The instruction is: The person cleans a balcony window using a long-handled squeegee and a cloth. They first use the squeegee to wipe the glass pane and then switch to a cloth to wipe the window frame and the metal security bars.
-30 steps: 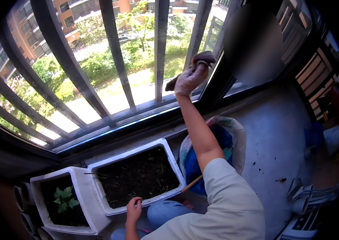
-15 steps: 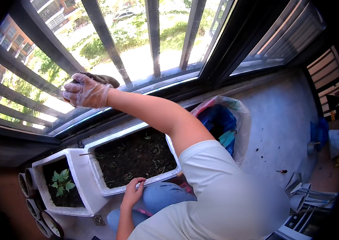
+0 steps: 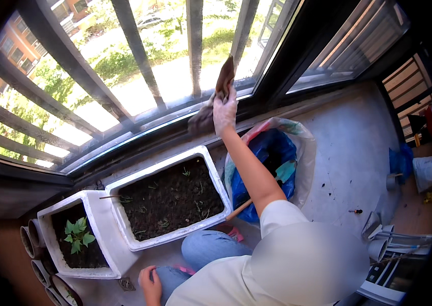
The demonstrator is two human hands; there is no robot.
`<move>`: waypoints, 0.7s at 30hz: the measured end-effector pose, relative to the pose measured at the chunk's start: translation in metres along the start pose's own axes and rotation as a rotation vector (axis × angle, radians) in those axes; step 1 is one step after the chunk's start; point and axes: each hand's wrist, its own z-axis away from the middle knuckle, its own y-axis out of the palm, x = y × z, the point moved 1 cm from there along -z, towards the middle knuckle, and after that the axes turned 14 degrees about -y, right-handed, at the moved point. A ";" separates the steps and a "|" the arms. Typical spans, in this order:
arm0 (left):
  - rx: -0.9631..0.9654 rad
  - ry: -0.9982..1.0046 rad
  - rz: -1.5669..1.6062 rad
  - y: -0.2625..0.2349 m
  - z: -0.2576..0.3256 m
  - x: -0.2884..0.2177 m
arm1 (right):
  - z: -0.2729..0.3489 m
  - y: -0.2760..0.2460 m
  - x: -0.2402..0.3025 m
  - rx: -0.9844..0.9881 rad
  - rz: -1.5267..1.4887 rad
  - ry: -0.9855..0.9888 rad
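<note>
My right hand, in a thin pale glove, is raised to the window ledge and grips a brown cloth. Part of the cloth stands up against a dark window bar; the rest hangs down onto the sill. My left hand rests on my knee in blue jeans at the lower edge, fingers curled, with nothing in it. Below my raised arm sits a long white planter filled with dark soil.
A smaller white planter with a green seedling stands at the left, pots beside it. A clear bag holding a blue bag lies against the wall. Small pots and a white rack sit at the right on the grey floor.
My right hand with the cloth swung from the right side of the window far to the left, and has now come back to the middle bars.
</note>
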 end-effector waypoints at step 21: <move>-0.211 -0.340 0.118 -0.042 0.131 -0.027 | 0.191 0.048 0.387 0.808 -0.375 1.783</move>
